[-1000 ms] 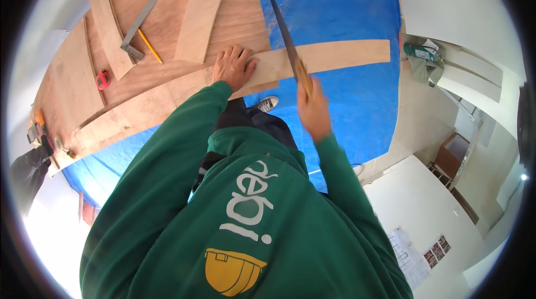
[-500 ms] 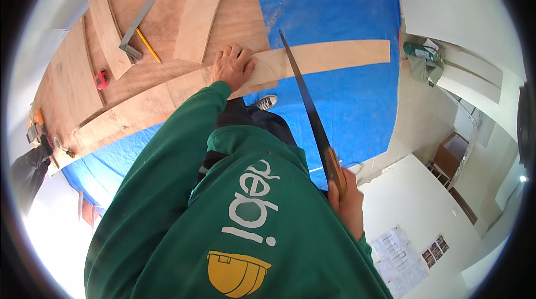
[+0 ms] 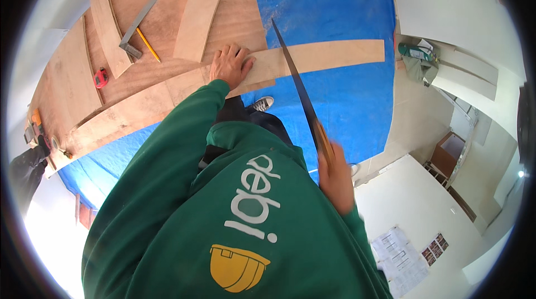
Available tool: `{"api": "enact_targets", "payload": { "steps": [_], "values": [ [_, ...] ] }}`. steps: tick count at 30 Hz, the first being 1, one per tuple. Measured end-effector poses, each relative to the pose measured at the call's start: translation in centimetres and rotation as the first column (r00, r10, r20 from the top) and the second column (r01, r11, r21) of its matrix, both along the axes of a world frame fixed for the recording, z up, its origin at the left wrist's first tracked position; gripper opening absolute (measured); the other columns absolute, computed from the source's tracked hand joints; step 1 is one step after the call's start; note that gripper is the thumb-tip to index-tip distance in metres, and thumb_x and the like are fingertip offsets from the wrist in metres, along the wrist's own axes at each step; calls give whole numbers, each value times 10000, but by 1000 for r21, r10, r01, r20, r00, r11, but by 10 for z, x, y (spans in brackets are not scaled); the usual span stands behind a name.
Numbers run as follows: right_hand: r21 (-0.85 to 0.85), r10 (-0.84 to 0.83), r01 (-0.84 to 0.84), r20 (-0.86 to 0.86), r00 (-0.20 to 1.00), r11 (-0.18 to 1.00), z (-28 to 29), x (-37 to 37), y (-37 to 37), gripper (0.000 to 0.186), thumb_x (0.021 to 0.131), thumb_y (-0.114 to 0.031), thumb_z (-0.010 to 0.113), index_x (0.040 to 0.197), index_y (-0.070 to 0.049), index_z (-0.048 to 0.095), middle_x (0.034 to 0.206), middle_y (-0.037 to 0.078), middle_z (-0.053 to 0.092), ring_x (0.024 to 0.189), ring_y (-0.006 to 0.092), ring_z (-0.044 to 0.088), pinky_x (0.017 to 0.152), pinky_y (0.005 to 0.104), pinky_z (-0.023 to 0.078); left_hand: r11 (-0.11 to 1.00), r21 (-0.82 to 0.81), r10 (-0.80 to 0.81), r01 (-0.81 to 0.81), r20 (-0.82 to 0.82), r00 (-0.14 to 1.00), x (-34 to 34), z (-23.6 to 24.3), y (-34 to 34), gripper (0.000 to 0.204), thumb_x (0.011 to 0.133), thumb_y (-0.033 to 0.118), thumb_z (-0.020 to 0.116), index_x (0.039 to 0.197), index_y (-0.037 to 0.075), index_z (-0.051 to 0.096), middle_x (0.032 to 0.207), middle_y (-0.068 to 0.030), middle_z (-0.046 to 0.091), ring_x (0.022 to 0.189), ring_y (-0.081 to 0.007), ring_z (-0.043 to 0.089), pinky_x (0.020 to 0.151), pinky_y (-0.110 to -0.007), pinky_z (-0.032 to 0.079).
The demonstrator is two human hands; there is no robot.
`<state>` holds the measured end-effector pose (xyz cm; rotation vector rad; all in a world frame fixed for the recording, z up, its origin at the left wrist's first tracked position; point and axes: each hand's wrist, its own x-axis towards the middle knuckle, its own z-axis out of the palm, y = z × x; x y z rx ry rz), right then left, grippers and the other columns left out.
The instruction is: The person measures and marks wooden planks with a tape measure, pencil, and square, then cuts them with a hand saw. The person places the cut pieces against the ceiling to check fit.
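Note:
My left hand (image 3: 230,67) presses down on a long, narrow wooden board (image 3: 335,55), its fingers laid over the far edge. The board's right end juts past the larger plywood sheet (image 3: 237,14) underneath, out over a blue tarp. In my right hand (image 3: 335,179) is the wooden handle of a hand saw (image 3: 302,92), fingers wrapped around it. The dark blade slants up and to the left across the overhanging board, just right of my left hand. Whether its teeth are in the wood I cannot tell.
On the plywood lie a try square (image 3: 135,25), a yellow pencil (image 3: 148,44), a red tape measure (image 3: 101,78) and loose board pieces (image 3: 204,11). The blue tarp (image 3: 335,8) covers the floor. Another person's dark-trousered leg (image 3: 28,170) shows at far left.
My right hand and the saw have moved forward and slightly left, the tip now reaching farther beyond the board. My left hand stays on the board.

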<state>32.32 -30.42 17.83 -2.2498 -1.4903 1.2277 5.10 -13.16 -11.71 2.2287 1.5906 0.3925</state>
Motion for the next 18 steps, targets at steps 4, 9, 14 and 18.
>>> {"api": "enact_targets", "payload": {
  "steps": [4,9,14,18],
  "values": [
    [-125,-59,67,69,996,990,57,4,-34,406,1109,-169,639,1470,-15,537,1034,260,761,886,491,775,722,562,599,1000,-1,-10,11,18,1000,3,0,-9,300,1054,396,703,1225,150,720,1147,-95,667,1124,-335,635,958,-511,480],
    [237,-16,20,-19,1000,971,-161,-27,85,350,1113,-209,638,1408,-41,553,1025,331,730,949,573,705,719,619,544,999,-9,-38,38,57,998,1,2,-2,296,1038,387,717,1207,145,726,1142,-100,666,1124,-342,636,944,-512,480],
    [251,-5,17,-48,999,968,-179,-32,119,316,1114,-212,630,1378,-53,564,1050,350,725,1015,594,686,763,631,548,1000,7,-15,15,24,1000,2,1,0,292,1047,394,710,1188,140,739,1140,-98,664,1122,-337,633,942,-505,477],
    [91,1,2,-26,1000,996,-48,-9,20,355,1126,-228,616,1431,-57,553,1085,312,741,1008,553,731,767,597,577,999,31,-11,10,26,1000,-1,-1,0,301,1053,408,707,1195,144,739,1143,-94,667,1116,-333,633,940,-503,475]
  ]
}}
